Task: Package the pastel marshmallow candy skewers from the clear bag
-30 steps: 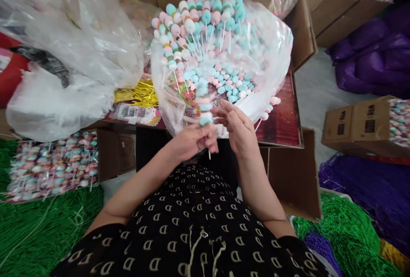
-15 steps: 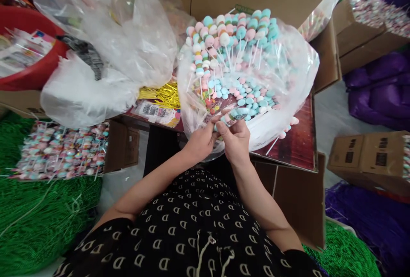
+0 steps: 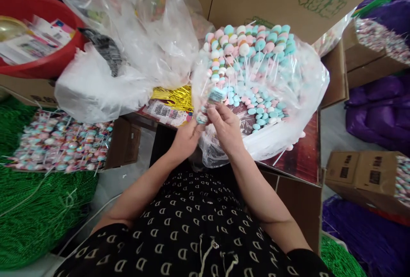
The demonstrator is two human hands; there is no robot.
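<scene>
A small wrapped candy piece [image 3: 216, 94], blue and white in clear film, stands up from the fingers of my right hand [image 3: 226, 128], over the near left edge of the clear plastic bag [image 3: 272, 142]. My left hand [image 3: 186, 137] is closed on the lower end of the same wrapped candy, touching the right fingers. Inside the bag, candy skewers [image 3: 245, 48] in pink, blue and white lie in a heap, with loose round candies [image 3: 261, 114] in front of them.
Gold twist ties [image 3: 173, 97] and printed cards [image 3: 168, 112] lie left of the bag. Further left are a crumpled plastic bag [image 3: 128, 54], a red basin [image 3: 41, 69] and a box of wrapped skewers [image 3: 64, 140]. Cardboard boxes [image 3: 361, 170] stand at the right.
Both hands have moved left relative to the bag with the wrapped candy, which now points more upright. The view has shifted, so the surroundings sit further right in the picture.
</scene>
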